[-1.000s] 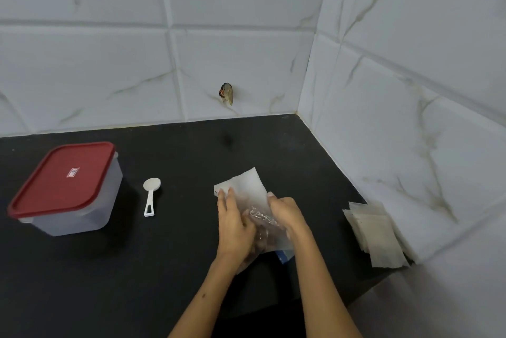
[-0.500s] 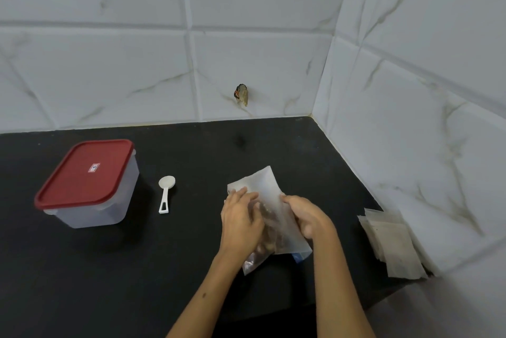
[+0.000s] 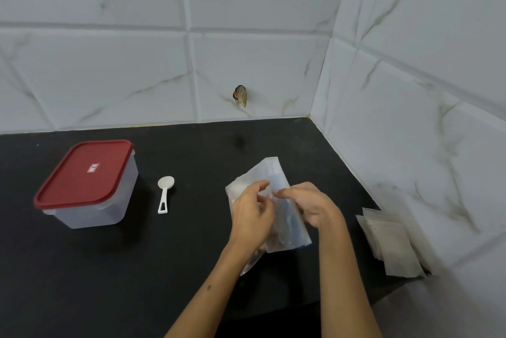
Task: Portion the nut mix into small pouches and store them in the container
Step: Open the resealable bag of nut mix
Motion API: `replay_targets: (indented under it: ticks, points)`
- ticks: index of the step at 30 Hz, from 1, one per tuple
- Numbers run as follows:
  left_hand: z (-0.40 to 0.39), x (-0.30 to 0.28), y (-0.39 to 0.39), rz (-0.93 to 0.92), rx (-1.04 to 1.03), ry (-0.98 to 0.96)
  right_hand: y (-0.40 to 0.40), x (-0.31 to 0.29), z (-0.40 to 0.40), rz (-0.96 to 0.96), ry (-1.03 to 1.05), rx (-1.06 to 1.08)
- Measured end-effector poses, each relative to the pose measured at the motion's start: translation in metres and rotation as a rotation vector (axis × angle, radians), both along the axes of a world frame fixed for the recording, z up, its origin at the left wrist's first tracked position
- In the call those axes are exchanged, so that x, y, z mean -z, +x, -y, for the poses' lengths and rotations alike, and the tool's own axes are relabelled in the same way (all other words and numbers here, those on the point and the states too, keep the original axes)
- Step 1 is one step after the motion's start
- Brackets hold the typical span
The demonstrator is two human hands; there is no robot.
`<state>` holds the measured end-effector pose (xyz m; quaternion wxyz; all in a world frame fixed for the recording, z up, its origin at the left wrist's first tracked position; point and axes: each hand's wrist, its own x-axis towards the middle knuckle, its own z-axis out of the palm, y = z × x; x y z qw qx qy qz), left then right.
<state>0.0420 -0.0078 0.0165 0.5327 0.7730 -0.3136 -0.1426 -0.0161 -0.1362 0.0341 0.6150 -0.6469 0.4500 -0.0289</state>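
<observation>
Both hands work the big clear bag (image 3: 276, 209) of nut mix, mid-counter, near side. Left hand (image 3: 253, 214) has fingers curled round the bag's left edge w/ thumb and forefinger pinching plastic near the top; right hand (image 3: 309, 207) pinches the opposite side of the mouth, fingertips nearly meeting the left's. Looks like they're prying the seal open, tho can't tell if it's open yet. Nuts sit low in the bag, under the left palm.

Risks from here:
- Seal gives suddenly, bag jerks, nuts scatter over the black counter (image 3: 137, 269). Bag is tilted, not upright, so the mouth could dip.
- Thin plastic may tear instead of unzipping if pulled unevenly.
- Spoon (image 3: 165, 192) lies to the left, well apart; reaching for it means letting go w/ one hand, and the bag could slump.
- Empty pouches (image 3: 394, 244) are stacked at the right, near the counter edge; an elbow could knock them off.
- Container (image 3: 85, 184) at far left has its red lid on, so storing needs a free hand first.
</observation>
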Motion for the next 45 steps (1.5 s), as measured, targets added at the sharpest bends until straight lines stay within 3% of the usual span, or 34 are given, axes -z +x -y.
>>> replay_targets:
  ticks: [6,18,28,39,45]
  points:
    - [-0.002,-0.009,0.007,-0.036,-0.016,-0.094,0.006,-0.007,-0.016,0.193,0.127,0.019]
    - [0.005,-0.029,0.037,-0.193,-0.104,-0.178,0.016,-0.023,-0.038,0.425,-0.099,-0.034]
    - [0.001,-0.043,0.049,-0.303,-0.144,-0.242,0.026,-0.033,-0.039,0.405,-0.124,0.018]
    - [-0.001,-0.054,0.071,-0.473,-0.221,-0.168,0.046,-0.037,-0.044,0.463,-0.189,0.018]
    - [-0.005,-0.053,0.073,-0.532,-0.143,-0.163,0.053,-0.042,-0.045,0.345,-0.388,0.000]
